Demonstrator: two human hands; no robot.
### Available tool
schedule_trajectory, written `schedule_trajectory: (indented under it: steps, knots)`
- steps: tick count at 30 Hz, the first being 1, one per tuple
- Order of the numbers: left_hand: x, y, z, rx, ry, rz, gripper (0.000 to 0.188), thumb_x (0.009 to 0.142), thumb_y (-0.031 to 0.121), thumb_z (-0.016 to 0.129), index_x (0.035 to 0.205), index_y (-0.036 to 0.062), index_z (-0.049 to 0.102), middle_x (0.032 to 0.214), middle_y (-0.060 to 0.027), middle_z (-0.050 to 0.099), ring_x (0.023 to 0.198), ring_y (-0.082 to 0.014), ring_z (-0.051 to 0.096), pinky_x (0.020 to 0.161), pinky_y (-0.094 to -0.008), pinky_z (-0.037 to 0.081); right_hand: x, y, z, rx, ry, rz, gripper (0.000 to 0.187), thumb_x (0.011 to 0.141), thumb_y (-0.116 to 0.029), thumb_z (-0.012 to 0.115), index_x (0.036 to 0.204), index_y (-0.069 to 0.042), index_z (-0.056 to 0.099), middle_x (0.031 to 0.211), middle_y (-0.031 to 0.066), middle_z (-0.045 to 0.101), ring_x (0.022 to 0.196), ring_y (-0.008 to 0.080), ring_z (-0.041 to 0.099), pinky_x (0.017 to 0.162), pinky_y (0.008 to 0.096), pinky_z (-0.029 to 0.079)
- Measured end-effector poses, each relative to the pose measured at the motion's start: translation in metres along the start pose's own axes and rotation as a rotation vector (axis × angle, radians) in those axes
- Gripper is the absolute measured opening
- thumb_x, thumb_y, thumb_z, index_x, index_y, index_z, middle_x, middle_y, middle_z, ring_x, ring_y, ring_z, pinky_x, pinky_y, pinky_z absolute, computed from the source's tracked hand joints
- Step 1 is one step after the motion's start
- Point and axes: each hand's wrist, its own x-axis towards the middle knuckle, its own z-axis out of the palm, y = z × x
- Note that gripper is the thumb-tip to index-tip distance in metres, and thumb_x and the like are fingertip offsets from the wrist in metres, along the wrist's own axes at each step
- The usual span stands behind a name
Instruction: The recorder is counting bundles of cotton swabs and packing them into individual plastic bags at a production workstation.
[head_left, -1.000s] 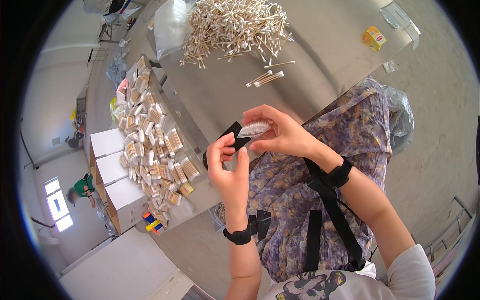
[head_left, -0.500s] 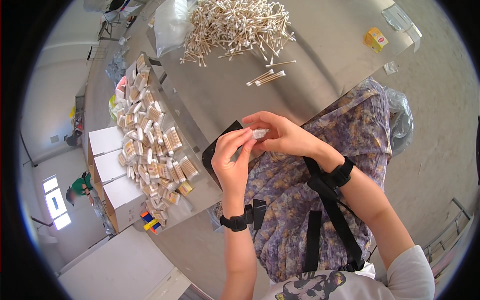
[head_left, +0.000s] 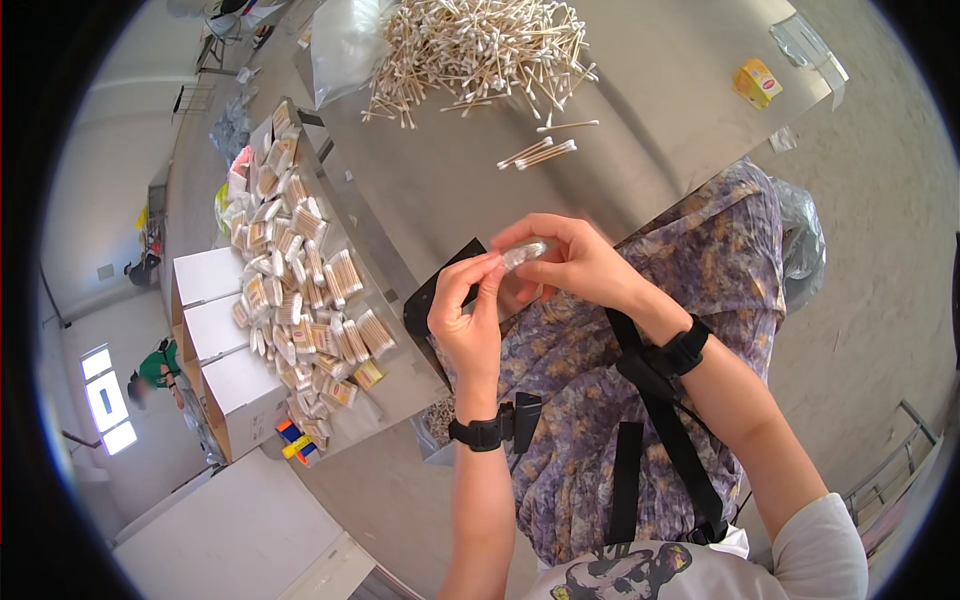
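Between my hands is a small clear plastic pack of cotton swabs point(head_left: 524, 254), its white tips showing at one end. My left hand point(head_left: 468, 305) pinches the pack's left end with thumb and fingertips. Curled around its other side, my right hand point(head_left: 580, 265) holds it from the right, its fingers slightly blurred. Beyond them on the metal table lie a few loose cotton swabs point(head_left: 545, 153) and a large heap of them point(head_left: 480, 55). Partly hidden behind my left hand is a black flat object point(head_left: 428, 300) at the table edge.
Many filled swab packs point(head_left: 310, 270) cover a side table at the left, beside white-flapped cardboard boxes point(head_left: 238, 385). A clear plastic bag point(head_left: 345, 50) lies by the heap. A yellow packet point(head_left: 756, 83) sits far right. Someone in green point(head_left: 158, 368) is at far left.
The pack has turned in my fingers, so more of its length and its white tips show. My right fingers have shifted around it, and my left wrist has moved slightly right.
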Motion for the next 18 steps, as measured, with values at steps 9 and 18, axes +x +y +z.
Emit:
schedule_trajectory:
  steps: [9,18]
  knots:
    - [-0.005,0.002,0.006,-0.008,0.044,-0.02,0.012,0.092,0.004,0.07,0.103,-0.0002,0.07,0.105,-0.008,0.071,0.098,-0.0139,0.064,0.085,-0.0288,0.051,0.002,0.005,-0.002,-0.238,0.128,-0.173,0.01,0.091,-0.005,0.068,0.1,-0.001,0.067,0.08,0.0038,0.07,0.067,0.0099,0.069,0.06,0.0242,0.053]
    - [-0.009,-0.004,0.003,-0.148,0.055,-0.095,0.016,0.092,0.003,0.069,0.107,0.0006,0.074,0.108,-0.0086,0.071,0.099,-0.0145,0.066,0.088,-0.0276,0.052,0.002,0.004,0.002,-0.448,0.14,-0.285,0.007,0.089,-0.003,0.068,0.095,0.0,0.066,0.09,0.0032,0.069,0.071,0.0099,0.064,0.064,0.0245,0.051]
